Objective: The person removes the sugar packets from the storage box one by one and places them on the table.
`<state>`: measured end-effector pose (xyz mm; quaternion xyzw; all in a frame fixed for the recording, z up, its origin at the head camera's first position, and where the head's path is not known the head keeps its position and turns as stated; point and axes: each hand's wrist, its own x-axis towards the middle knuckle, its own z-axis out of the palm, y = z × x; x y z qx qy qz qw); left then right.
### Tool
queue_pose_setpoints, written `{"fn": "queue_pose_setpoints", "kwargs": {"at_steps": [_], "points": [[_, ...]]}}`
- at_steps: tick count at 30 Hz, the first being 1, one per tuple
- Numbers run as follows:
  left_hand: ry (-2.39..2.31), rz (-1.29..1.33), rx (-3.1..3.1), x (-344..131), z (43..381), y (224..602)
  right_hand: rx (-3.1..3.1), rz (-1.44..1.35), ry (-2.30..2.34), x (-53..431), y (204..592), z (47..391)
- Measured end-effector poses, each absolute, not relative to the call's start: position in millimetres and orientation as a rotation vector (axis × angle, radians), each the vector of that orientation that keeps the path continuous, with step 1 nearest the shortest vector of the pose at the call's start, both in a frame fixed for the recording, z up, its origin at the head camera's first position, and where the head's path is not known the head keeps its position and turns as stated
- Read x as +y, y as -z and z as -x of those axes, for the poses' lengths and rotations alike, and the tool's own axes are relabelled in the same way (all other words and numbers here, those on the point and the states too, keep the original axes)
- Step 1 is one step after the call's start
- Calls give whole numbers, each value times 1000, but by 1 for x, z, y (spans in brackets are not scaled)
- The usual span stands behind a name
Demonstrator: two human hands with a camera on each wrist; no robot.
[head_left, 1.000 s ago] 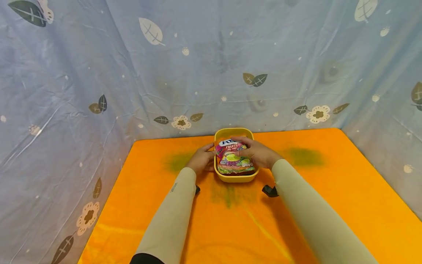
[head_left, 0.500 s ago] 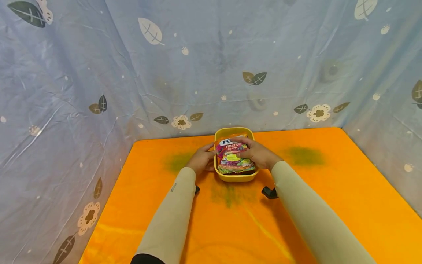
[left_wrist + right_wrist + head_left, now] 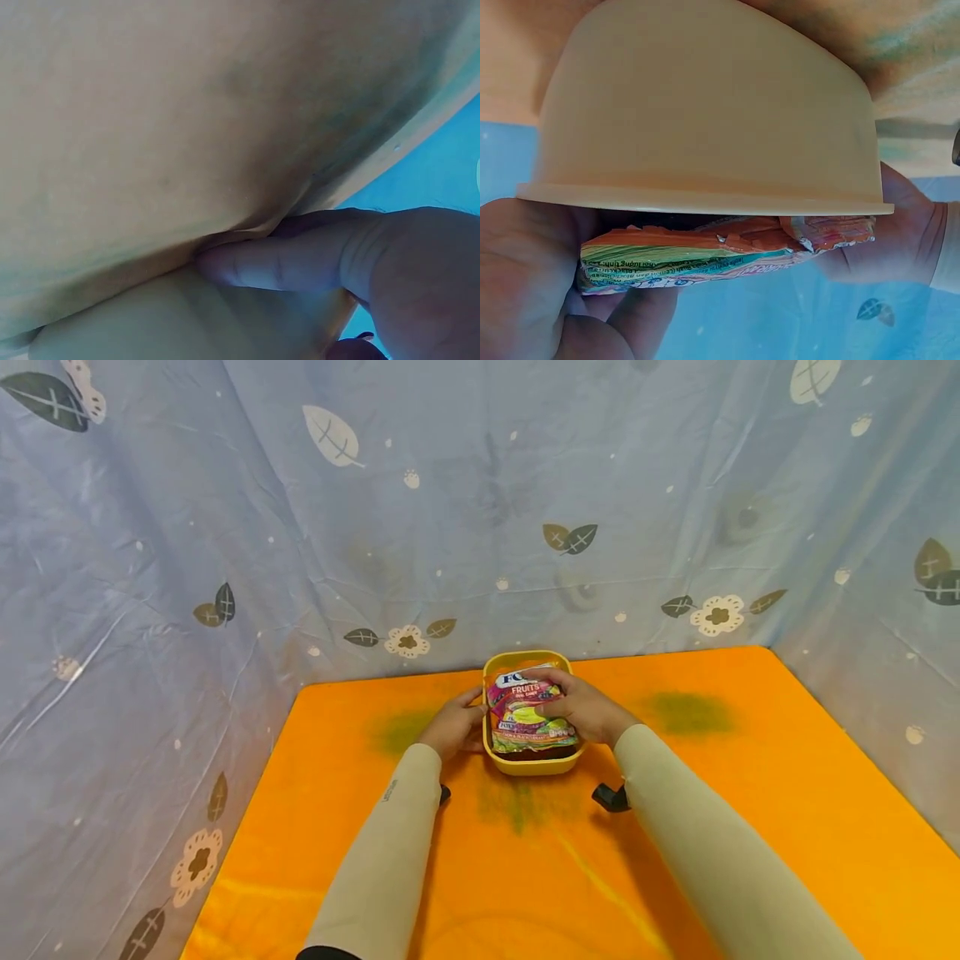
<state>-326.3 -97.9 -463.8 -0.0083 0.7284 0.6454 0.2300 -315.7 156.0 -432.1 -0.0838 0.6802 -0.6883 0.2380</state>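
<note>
1. We see a yellow bin [image 3: 536, 767] standing upright near the far edge of the orange desk [image 3: 750, 793], around the middle of that edge and well apart from both far corners.
2. A colourful candy bag [image 3: 528, 732] lies across the mouth of the bin, its printed front facing up, with "FRUITS" readable near the top. From the right wrist we see part of it standing out above the rim; a dark gap shows between its lower end and the bin's near wall.
3. Our right hand [image 3: 592, 708] reaches over the bin's right side. Its grip is partly closed on the bag, thumb and fingers bent over it.
4. Our left hand [image 3: 452, 727] is at the bin's left side, its grip loosely spread, with a straight digit against the wall. We cannot tell whether any finger hooks the rim.
5. Pale sleeves [image 3: 701, 814] cover both our forearms, which come in from the near edge of the desk. A small black piece [image 3: 611, 797] juts out by the right cuff.
6. Faded green patches [image 3: 690, 713] mark the desk to the left and right of the bin and just nearer than it.
7. Past the far edge hangs a blue curtain [image 3: 480, 527] printed with leaves and flowers.
</note>
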Motion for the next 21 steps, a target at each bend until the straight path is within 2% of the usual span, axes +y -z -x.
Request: {"fn": "queue_pose_setpoints", "kwargs": {"at_steps": [21], "points": [[-1751, -22, 2011, -97, 326, 463, 1786, 192, 1977, 194, 399, 317]]}}
